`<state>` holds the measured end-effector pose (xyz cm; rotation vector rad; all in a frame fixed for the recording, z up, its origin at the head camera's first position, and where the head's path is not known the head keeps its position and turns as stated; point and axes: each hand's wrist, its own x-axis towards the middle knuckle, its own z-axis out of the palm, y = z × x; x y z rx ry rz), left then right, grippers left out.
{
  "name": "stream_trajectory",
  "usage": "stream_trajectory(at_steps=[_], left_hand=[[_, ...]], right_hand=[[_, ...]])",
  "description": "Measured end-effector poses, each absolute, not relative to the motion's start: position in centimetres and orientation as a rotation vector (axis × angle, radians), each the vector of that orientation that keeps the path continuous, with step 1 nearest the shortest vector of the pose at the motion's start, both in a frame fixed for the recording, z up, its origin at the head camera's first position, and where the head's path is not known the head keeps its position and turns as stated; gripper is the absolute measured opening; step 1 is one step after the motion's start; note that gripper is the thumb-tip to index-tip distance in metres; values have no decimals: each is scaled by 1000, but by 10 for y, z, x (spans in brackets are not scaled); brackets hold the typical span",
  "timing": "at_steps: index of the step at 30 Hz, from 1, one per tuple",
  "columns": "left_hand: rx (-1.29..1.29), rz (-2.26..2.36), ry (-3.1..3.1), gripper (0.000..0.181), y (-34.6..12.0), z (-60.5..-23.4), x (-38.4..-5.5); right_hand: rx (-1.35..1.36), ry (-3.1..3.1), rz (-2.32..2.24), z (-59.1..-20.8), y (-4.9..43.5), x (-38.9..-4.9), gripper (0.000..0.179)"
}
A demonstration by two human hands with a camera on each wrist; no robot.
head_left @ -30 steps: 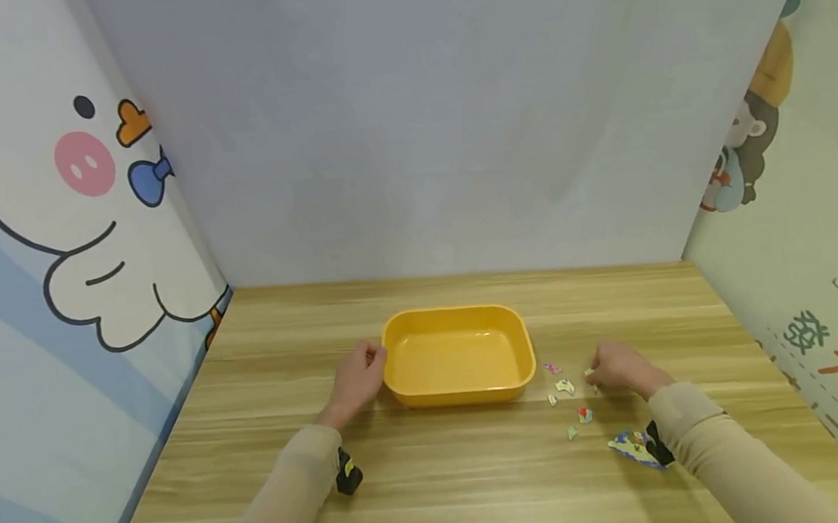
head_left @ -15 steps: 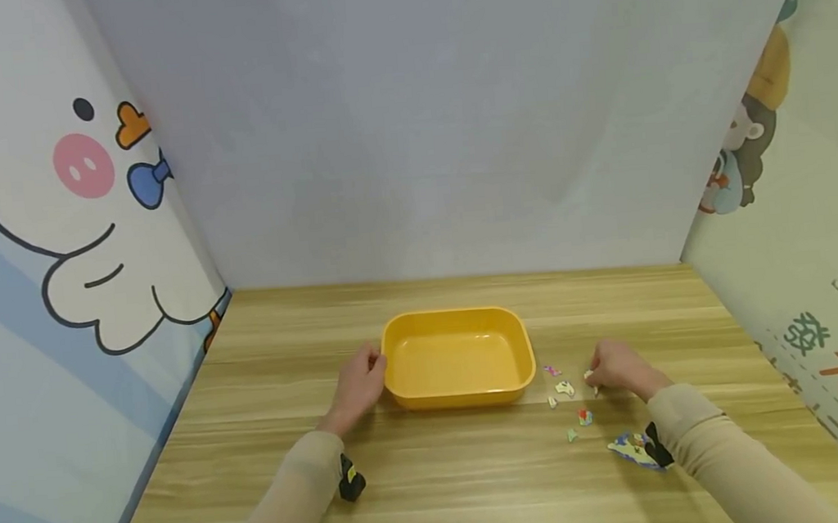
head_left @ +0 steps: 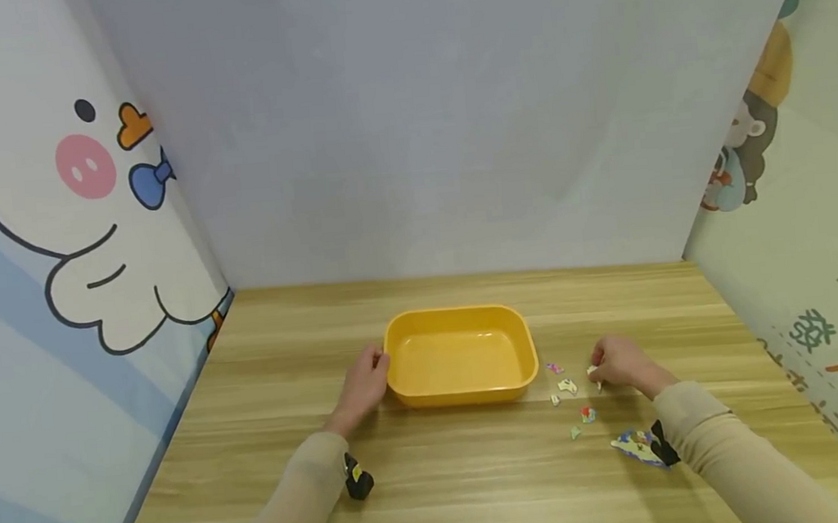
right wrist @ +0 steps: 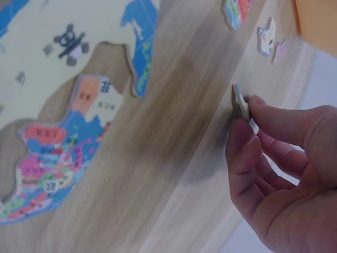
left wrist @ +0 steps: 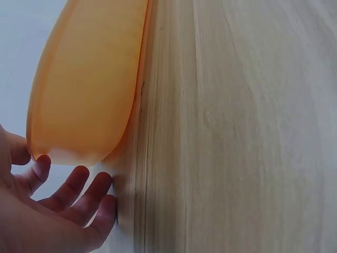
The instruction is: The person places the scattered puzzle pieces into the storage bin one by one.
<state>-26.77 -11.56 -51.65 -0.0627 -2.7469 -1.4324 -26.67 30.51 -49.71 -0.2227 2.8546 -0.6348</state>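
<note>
At the left end of a yellow plastic tray point(head_left: 462, 361), my left hand point(head_left: 363, 381) pinches the rim between thumb and index finger; the other fingers hang loosely bent below it in the left wrist view. My right hand point(head_left: 619, 362) holds a small flat puzzle piece point(right wrist: 240, 104) on edge between thumb and fingertip, low over the table. Between that hand and the tray lie several small pieces, among them a pink one point(head_left: 555, 368), a cream one point(head_left: 567, 386) and a red-and-blue one point(head_left: 588, 415). A larger map-printed piece point(head_left: 636, 446) lies under the right wrist.
The wood-grain table point(head_left: 466, 488) ends at a pale grey curtain point(head_left: 438, 129) behind. Printed cloths flank it, a duck cloth point(head_left: 92, 238) on the left and one with lettering point(head_left: 805, 288) on the right. Each wrist wears a black camera.
The right hand has tilted slightly and the piece in its fingers shows a little more. The left hand stays at the tray's rim. The whole head view shifts slightly.
</note>
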Motion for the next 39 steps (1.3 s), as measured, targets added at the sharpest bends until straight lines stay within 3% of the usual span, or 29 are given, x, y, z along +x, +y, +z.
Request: stream_trajectory(at_steps=[7, 20, 39], left_hand=[[2, -1508, -2732, 15, -118, -523, -263], [11, -1536, -2712, 15, -118, -525, -266], [-19, -1529, -2693, 15, -114, -521, -264]], right_hand=[[-244, 2847, -706, -491, 302, -270, 9], [-187, 2856, -995, -442, 255, -292, 16], [-219, 2836, -1039, -436, 204, -307, 14]])
